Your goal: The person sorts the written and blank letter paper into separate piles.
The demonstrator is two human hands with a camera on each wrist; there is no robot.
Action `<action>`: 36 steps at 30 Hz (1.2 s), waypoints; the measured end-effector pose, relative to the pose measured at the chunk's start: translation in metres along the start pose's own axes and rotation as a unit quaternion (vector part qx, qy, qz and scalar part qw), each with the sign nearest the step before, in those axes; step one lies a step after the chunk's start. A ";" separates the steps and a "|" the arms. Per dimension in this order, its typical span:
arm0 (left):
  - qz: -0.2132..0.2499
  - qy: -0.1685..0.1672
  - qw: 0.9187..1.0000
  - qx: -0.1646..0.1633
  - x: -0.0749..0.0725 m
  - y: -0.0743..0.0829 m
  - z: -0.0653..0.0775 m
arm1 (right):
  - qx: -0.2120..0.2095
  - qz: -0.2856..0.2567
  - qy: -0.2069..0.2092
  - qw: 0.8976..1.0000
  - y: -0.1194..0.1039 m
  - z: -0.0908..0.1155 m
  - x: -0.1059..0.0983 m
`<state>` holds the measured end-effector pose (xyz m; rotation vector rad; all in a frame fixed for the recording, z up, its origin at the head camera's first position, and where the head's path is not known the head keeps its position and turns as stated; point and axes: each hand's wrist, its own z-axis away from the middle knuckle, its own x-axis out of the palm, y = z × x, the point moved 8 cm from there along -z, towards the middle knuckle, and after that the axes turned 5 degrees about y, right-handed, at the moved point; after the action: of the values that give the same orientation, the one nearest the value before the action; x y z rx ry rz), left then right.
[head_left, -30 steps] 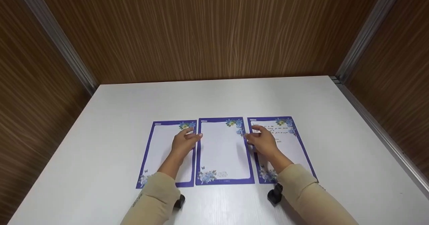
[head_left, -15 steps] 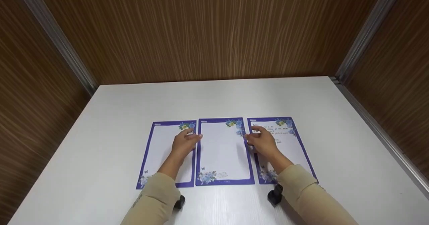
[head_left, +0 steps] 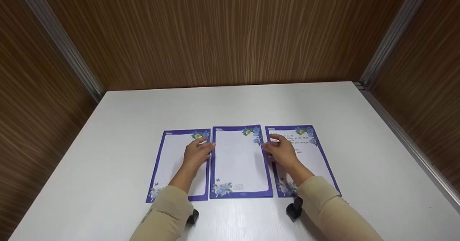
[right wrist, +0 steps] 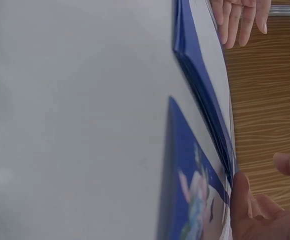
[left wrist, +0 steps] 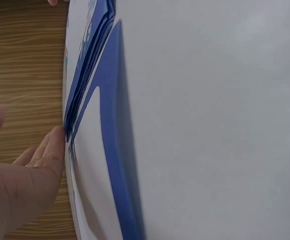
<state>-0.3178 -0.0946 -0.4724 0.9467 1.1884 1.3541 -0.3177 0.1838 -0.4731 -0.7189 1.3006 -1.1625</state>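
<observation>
Head camera: A person's left hand (head_left: 196, 155) and right hand (head_left: 282, 151) touch a paper stack (head_left: 239, 169) at the middle of a row, thumbs at its 10 and 2 o'clock edges. In both hands, thumb and fingers stand apart. Just beside the stack lie a plain sheet (head_left: 172, 153) at 9 o'clock and a written sheet (head_left: 314, 163) at 3 o'clock, each parted from it by a narrow strip of worktop (head_left: 230, 106). A broad stretch of that smooth, pale surface runs toward 12 o'clock, ending at a brown, wood-grained panel (head_left: 230, 36). The rectangular papers carry violet-blue borders and floral corners. Beige sleeves (head_left: 332, 205) reach in from 5 and 7 o'clock, black devices (head_left: 294, 209) beside them.

Left wrist camera: Seen from low, the stack's layered blue edges slant toward 12 o'clock, and the plain sheet's blue corner fills the centre down to 6 o'clock. The left hand, at 8 o'clock, meets the stack's edge with a fingertip.

Right wrist camera: The right hand, at 4 o'clock, touches the layered edge, another digit raised clear of it. Straight fingers (right wrist: 247, 25) of the left hand appear at 1 o'clock.
</observation>
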 end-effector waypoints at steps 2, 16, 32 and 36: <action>0.009 -0.003 1.000 0.004 0.000 0.001 0.000 | -0.005 -0.009 -0.002 1.000 0.000 -0.001 0.001; 0.039 -0.031 0.999 0.021 0.005 0.000 -0.002 | -0.014 -0.044 -0.016 0.999 0.001 -0.003 0.006; -0.018 -0.006 1.000 0.006 -0.003 -0.003 -0.001 | 0.005 -0.045 -0.009 0.999 -0.002 0.001 0.013; -0.031 0.007 0.999 0.004 -0.010 -0.003 -0.002 | 0.003 -0.055 -0.002 0.999 -0.003 0.001 0.014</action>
<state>-0.3178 -0.1045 -0.4752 0.8994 1.2250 1.3104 -0.3196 0.1691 -0.4750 -0.7955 1.2665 -1.2513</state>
